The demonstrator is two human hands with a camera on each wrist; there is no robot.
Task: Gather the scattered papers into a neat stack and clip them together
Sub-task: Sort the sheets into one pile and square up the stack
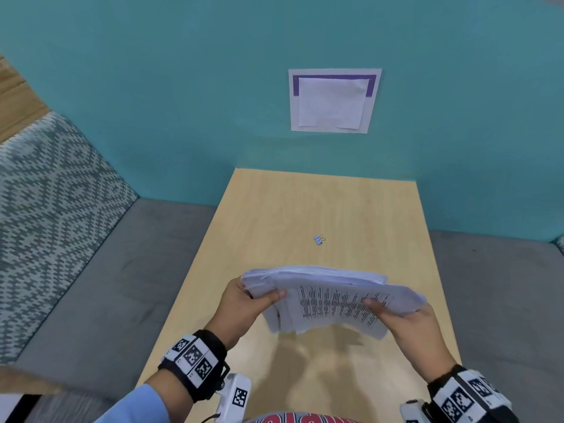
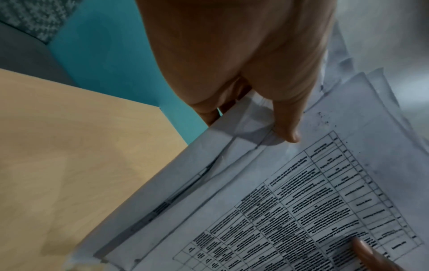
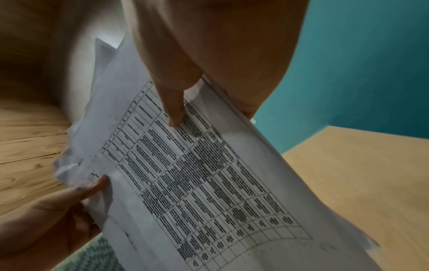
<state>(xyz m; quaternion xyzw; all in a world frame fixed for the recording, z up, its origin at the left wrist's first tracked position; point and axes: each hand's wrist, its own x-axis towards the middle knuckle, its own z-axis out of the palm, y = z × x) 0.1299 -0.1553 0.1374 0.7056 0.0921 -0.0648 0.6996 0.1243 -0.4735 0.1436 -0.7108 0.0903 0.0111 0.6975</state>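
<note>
A thick bundle of white papers (image 1: 329,297), its top sheet printed with a table, is held up above the light wooden table (image 1: 274,209). The sheets are uneven at the edges. My left hand (image 1: 244,300) grips the bundle's left side, thumb on top (image 2: 287,128). My right hand (image 1: 406,319) grips its right side, thumb pressed on the printed table (image 3: 176,113). A small blue binder clip (image 1: 319,239) lies on the table beyond the papers, apart from both hands.
A teal wall (image 1: 152,102) rises behind the table with a white sheet (image 1: 334,100) fixed to it. A grey seat (image 1: 91,285) and a patterned cushion (image 1: 45,209) lie to the left. More grey seat (image 1: 503,285) lies right of the table.
</note>
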